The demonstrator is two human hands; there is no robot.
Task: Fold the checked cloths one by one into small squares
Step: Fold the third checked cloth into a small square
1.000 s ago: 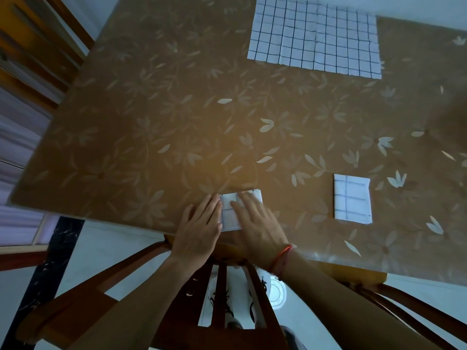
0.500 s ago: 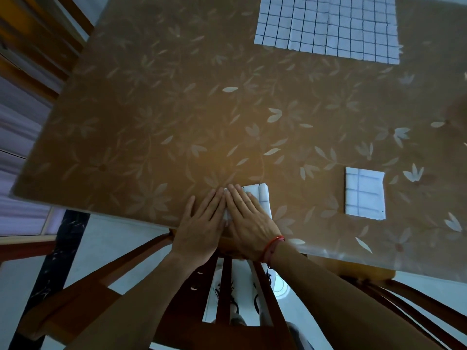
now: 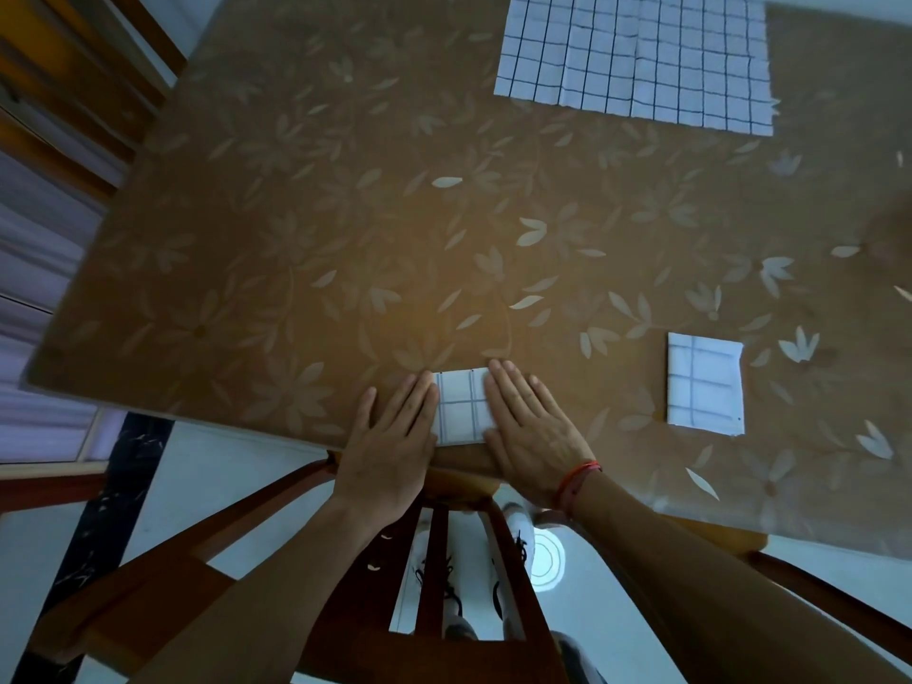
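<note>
A small folded square of white checked cloth (image 3: 463, 406) lies at the near edge of the table. My left hand (image 3: 395, 444) lies flat along its left side with straight fingers touching the cloth's edge. My right hand (image 3: 530, 431), a red thread round its wrist, lies flat on its right side, fingers straight and covering that edge. Another folded checked square (image 3: 704, 383) rests on the table to the right. A large unfolded checked cloth (image 3: 636, 56) is spread flat at the far side.
The table (image 3: 306, 229) has a brown cover with a pale leaf pattern. A wooden chair (image 3: 444, 560) stands under the near edge below my arms. Wooden furniture (image 3: 59, 71) stands at the far left.
My two hands were together on top of the small folded cloth. They have slid apart to its left and right sides, and the cloth's middle now shows.
</note>
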